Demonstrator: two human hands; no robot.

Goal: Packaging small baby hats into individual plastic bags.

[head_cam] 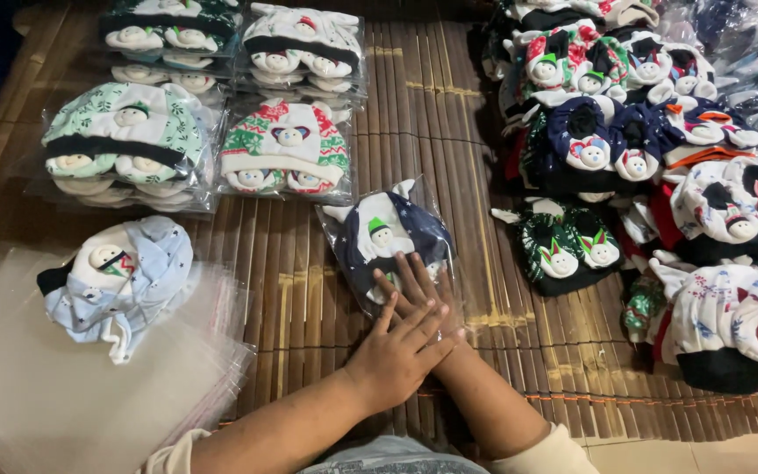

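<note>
A clear plastic bag (388, 241) holding a dark navy baby hat set with a small snowman face lies on the bamboo mat (309, 290) in front of me. My right hand (407, 283) rests flat on the near end of this bag, fingers spread. Crossing over its back, my left hand (399, 349) also lies flat with fingers apart. Neither hand grips anything.
A light blue hat set (120, 274) lies on a stack of empty clear bags (63, 395) at the left. Bagged hat sets (133, 145) (287, 145) sit in stacks at the back. A pile of unbagged hat sets (642, 140) fills the right side.
</note>
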